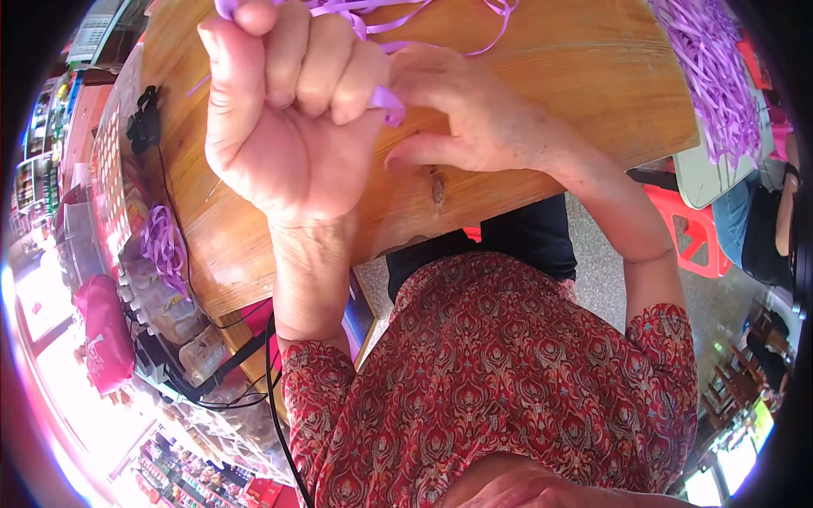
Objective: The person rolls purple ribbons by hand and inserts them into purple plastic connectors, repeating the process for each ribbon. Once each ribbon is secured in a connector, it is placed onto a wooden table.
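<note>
"One ribbon (388,103) in play: where exactly?"

"In the left hand (292,140), raised over the table (584,93), palm in view, fingers curled tight on it. A short end pokes out beside the little finger. Purple shows on the thumb side too, but the fist hides whether that's the same strip."

"And the right hand (487,114)?"

"Just to the right. It's open, fingers bent and thumb well away from them. Its fingertips pass behind the left hand, so I can't tell whether they touch anything."

"Which relation counts?"

"I'd say the loose end's. It sticks out rightward, toward the right hand, which is just beside it. What's inside the fist I'd guess lies roughly sideways, thumb side to little finger, though it's hidden."

"Other purple?"

"Loops (359,25) on the table beyond the hands, and a pile (707,76) well apart on the right."
</note>
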The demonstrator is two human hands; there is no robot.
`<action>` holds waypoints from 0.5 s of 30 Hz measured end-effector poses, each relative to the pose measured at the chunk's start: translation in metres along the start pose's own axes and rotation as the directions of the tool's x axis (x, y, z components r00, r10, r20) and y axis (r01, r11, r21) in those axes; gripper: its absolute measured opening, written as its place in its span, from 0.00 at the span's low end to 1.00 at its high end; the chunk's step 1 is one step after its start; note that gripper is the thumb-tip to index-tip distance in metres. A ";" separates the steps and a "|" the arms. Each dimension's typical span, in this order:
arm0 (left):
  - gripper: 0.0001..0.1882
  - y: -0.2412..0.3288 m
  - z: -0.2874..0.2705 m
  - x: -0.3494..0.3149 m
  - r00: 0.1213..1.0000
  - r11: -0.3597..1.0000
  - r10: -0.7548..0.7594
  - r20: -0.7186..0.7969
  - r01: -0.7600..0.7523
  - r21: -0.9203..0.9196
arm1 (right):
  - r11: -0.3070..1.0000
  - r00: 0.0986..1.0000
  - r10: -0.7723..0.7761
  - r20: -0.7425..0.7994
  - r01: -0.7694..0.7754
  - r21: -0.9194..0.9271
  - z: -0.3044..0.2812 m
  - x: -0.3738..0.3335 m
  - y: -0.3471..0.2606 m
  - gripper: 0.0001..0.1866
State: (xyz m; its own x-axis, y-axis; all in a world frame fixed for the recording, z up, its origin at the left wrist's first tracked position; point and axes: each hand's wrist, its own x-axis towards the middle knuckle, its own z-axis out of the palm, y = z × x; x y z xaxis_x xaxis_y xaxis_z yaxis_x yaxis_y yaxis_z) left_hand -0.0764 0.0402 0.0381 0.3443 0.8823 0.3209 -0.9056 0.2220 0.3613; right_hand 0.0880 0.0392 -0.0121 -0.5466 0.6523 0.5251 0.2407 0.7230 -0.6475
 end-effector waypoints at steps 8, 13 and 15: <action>0.09 0.052 0.018 -0.007 0.983 0.981 0.182 -0.023 -0.180 0.073 | 0.954 0.969 0.110 0.221 -0.166 0.251 -0.035 -0.017 0.015 0.07; 0.12 0.065 -0.023 -0.015 0.971 0.939 0.235 -0.033 -0.218 0.266 | 0.783 0.901 0.422 0.097 -0.417 0.462 -0.067 -0.035 0.011 0.05; 0.11 0.071 -0.044 -0.021 0.957 0.902 0.269 -0.108 -0.211 0.377 | 0.819 0.912 0.406 0.054 -0.389 0.422 -0.077 -0.041 0.013 0.06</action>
State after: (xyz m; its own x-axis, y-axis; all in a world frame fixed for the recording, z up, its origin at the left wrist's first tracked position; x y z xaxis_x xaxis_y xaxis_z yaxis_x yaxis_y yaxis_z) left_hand -0.1582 0.0560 0.0185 0.0590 0.9489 0.3101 -0.7962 -0.1427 0.5880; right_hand 0.1754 0.0394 0.0000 -0.4440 0.8765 0.1863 0.0714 0.2418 -0.9677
